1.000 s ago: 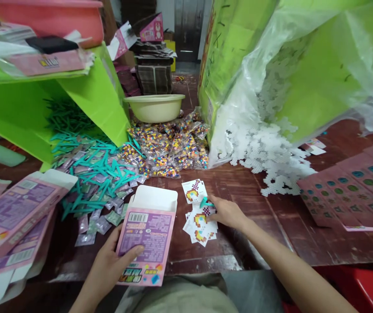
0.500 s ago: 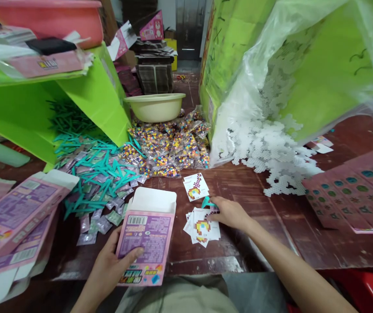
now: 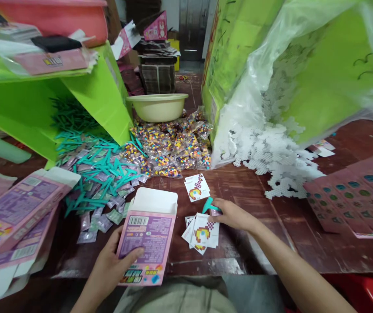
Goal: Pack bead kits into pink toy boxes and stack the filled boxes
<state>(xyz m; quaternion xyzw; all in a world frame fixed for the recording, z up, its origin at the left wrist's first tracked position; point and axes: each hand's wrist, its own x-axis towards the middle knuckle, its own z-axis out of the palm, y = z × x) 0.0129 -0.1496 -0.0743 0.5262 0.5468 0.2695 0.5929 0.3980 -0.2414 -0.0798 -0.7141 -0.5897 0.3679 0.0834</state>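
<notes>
- Left hand, near left; clamped on the side of a pink box, seemingly leaving its raised flap clear;
- Right hand, near right, apart from left; closed on a teal tool, at the far edge of a card pile;
- Bead bags, far centre; heaped, presumably within reach;

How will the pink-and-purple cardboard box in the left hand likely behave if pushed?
The box is probably light, since its card looks thin. It seems fairly stiff, showing no clear dent under the left hand. Its white cardboard flap, extending unsupported past the printed face, would likely bend first.
</notes>
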